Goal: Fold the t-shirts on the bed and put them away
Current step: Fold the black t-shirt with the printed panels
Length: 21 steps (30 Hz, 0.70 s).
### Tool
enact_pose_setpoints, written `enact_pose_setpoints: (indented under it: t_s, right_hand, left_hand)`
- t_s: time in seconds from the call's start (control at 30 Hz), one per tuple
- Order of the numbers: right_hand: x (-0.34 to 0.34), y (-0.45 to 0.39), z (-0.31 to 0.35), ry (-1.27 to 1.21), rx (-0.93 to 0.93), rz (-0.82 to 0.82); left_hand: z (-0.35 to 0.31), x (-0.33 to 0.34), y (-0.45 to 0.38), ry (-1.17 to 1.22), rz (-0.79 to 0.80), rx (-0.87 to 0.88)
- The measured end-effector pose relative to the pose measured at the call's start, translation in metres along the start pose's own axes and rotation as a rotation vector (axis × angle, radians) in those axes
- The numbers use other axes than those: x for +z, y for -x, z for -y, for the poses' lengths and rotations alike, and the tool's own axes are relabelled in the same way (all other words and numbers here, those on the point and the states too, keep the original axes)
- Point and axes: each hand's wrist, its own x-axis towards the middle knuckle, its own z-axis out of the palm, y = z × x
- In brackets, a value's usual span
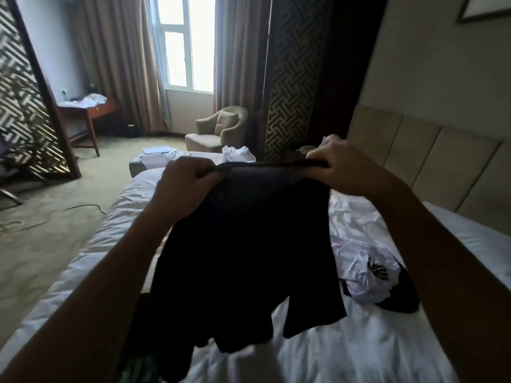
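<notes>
Both hands, left point(184, 180) and right point(338, 164), grip a black t-shirt point(243, 250) taut above the bed point(345, 349), apparently squaring it for folding.

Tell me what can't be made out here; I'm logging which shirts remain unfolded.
- Bed behind the black shirt: hidden by the shirt that both hands, left and right, hold up.
- Crumpled pile: how many garments, unclear; the right arm covers its edge.
- White heap beyond the bed: too small to identify.
- Lower left corner: cut off, blurred.
</notes>
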Motion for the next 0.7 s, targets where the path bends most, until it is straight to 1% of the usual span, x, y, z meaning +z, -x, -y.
enact_pose_setpoints:
  t_s: [0.03,0.07,0.1,0.13,0.2,0.27,0.3,0.43,0.5,0.6,0.67,0.7]
  right_hand:
    - [-0.008,0.004,-0.001,-0.179,-0.040,-0.024]
    - [-0.013,0.009,-0.001,-0.392,-0.038,-0.009]
    - [-0.015,0.013,-0.004,-0.557,-0.006,0.010]
    - [-0.014,0.016,-0.006,-0.644,0.038,0.036]
    - [-0.002,0.019,-0.014,-0.676,0.099,0.116]
    - [0.015,0.020,-0.019,-0.664,0.150,0.185]
    - [0.022,0.020,-0.021,-0.658,0.172,0.190]
    - [0.045,0.022,-0.029,-0.585,0.177,0.193]
    - [0.055,0.024,-0.034,-0.577,0.164,0.144]
    - [0.068,0.029,-0.039,-0.658,0.157,0.085]
    - [0.071,0.033,-0.042,-0.779,0.203,0.092]
    - [0.072,0.034,-0.045,-0.840,0.233,0.119]
  left_hand:
    - [0.000,-0.010,-0.002,-0.023,0.012,0.001]
    - [0.001,-0.020,-0.004,-0.035,0.035,-0.017]
    - [0.004,-0.028,-0.004,-0.041,0.072,-0.043]
    - [0.011,-0.032,-0.005,-0.048,0.110,-0.061]
    - [0.024,-0.032,-0.002,-0.065,0.143,-0.088]
    - [0.036,-0.020,0.003,-0.028,0.112,-0.132]
    - [0.041,-0.012,0.008,-0.011,0.095,-0.156]
    - [0.058,0.021,0.036,-0.014,0.002,-0.137]
    - [0.064,0.027,0.047,-0.034,-0.077,-0.126]
    - [0.074,0.033,0.056,-0.064,-0.115,-0.134]
    - [0.079,0.035,0.056,-0.032,-0.107,-0.150]
    - [0.083,0.035,0.054,0.011,-0.071,-0.161]
